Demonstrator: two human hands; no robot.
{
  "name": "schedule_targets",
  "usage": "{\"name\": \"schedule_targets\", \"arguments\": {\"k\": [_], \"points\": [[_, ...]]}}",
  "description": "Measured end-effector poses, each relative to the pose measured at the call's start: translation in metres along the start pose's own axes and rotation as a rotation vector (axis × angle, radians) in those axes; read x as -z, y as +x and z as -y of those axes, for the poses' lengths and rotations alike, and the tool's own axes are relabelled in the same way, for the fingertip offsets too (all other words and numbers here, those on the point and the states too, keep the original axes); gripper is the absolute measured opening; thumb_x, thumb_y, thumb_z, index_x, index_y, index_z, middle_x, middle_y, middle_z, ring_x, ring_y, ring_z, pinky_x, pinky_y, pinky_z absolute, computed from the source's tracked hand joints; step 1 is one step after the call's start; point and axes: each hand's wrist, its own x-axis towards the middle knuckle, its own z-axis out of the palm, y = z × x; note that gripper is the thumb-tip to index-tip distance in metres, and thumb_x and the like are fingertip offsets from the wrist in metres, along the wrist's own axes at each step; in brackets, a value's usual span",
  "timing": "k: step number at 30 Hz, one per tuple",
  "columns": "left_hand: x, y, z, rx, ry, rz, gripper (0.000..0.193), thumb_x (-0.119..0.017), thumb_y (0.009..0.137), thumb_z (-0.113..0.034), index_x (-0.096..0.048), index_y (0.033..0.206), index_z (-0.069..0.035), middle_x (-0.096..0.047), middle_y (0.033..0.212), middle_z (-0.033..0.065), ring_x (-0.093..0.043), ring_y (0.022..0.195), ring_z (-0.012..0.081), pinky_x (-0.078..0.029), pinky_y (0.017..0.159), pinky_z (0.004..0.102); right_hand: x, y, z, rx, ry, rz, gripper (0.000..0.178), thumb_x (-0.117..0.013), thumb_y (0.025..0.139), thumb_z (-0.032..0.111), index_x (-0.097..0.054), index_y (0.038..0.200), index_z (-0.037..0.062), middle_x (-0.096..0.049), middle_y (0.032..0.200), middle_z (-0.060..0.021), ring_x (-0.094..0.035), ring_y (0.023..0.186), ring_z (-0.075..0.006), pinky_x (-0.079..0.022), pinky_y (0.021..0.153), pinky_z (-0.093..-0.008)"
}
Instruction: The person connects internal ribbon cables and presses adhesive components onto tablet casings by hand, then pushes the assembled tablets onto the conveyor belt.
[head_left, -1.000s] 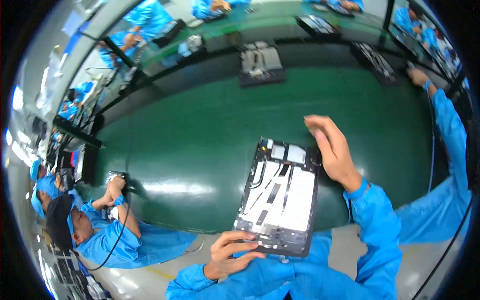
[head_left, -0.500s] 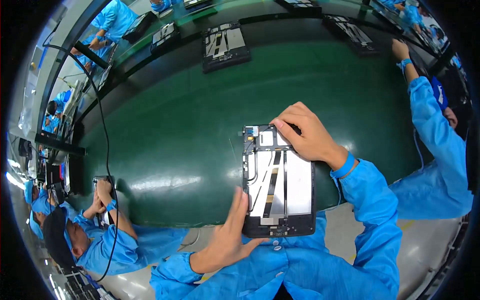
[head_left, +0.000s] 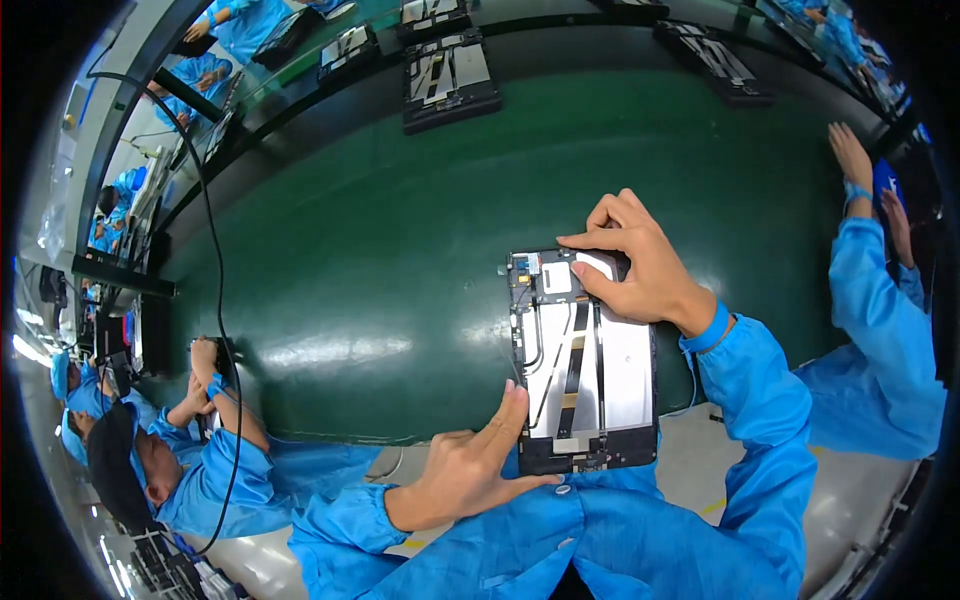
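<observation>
An opened tablet (head_left: pixel 622 375), black-framed with its inner side up, lies at the near edge of the green table. Pale metal-like panels, dark and gold strips and a small board at its upper left show inside. My right hand (head_left: pixel 650 268) grips its upper right part, the thumb over the inside and the fingers bent at the top edge. At the lower left corner my left hand (head_left: pixel 462 472) holds the tablet, index finger along the left edge and thumb by the bottom edge. The tablet's underside is hidden.
The green tabletop (head_left: pixel 350 230) stretches ahead. Several opened tablets, one a black-framed tablet (head_left: pixel 450 80), lie along the far side. A co-worker (head_left: pixel 215 465) works at the left; another co-worker's arm (head_left: pixel 870 260) reaches in from the right. A black cable (head_left: pixel 212 230) hangs at the left.
The tablet and both my hands have shifted a little to the right. My right fingers have bent back at the top edge. The right co-worker's hand has moved down and right.
</observation>
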Motion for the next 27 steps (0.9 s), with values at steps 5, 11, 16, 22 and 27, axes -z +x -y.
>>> {"name": "schedule_targets", "arguments": {"k": [5,11,16,22,27], "points": [[0.05,0.056,0.03,-0.174,-0.054,-0.002,0.058,-0.093,0.085,-0.035,-0.078,0.132,-0.003,-0.078,0.093,0.0144,-0.074,0.073,0.0342,-0.06,0.07,0.0385,0.01,0.002,-0.007,0.005,-0.022,0.035,0.032,-0.078,0.084,0.014,-0.087,0.114,0.005,-0.057,0.092,-0.0077,-0.05,0.093,-0.0264,-0.043,0.086,-0.04],[0.067,0.15,0.09,-0.24,-0.162,0.01,0.078,-0.077,0.085,-0.01,-0.055,0.16,-0.006,-0.05,0.167,0.0211,-0.044,0.157,0.0429,-0.035,0.131,0.0516,0.01,0.005,0.012,0.026,-0.088,0.044,0.013,-0.083,0.085,0.014,-0.075,0.093,0.0067,-0.055,0.09,-0.0077,-0.049,0.093,-0.0272,-0.042,0.087,-0.0405],[0.044,0.159,0.108,-0.272,-0.368,0.26,0.094,-0.075,0.081,-0.007,-0.043,0.17,-0.008,-0.044,0.174,0.0224,-0.025,0.168,0.0457,-0.009,0.14,0.062,0.01,0.002,0.014,-0.045,-0.038,0.08,0.013,-0.082,0.087,0.014,-0.073,0.092,0.0055,-0.055,0.093,-0.0085,-0.048,0.097,-0.0287,-0.041,0.089,-0.0408],[0.048,0.159,0.108,-0.314,-0.313,0.238,0.097,-0.075,0.076,-0.01,-0.045,0.169,-0.009,-0.05,0.17,0.0191,-0.03,0.166,0.0475,-0.011,0.139,0.0649,0.002,0.005,0.021,-0.009,-0.11,0.056,0.008,-0.074,0.09,0.008,-0.067,0.09,0.0047,-0.054,0.093,-0.0099,-0.048,0.096,-0.0306,-0.04,0.09,-0.0414],[0.049,0.158,0.109,-0.321,-0.295,0.264,0.103,-0.077,0.072,-0.011,-0.044,0.17,-0.008,-0.046,0.175,0.0161,-0.026,0.169,0.045,-0.009,0.139,0.0658,0.0,0.006,0.021,0.02,-0.127,-0.064,0.008,-0.071,0.092,0.005,-0.064,0.091,0.0044,-0.058,0.09,-0.0088,-0.049,0.089,-0.0306,-0.04,0.086,-0.0409]]}}
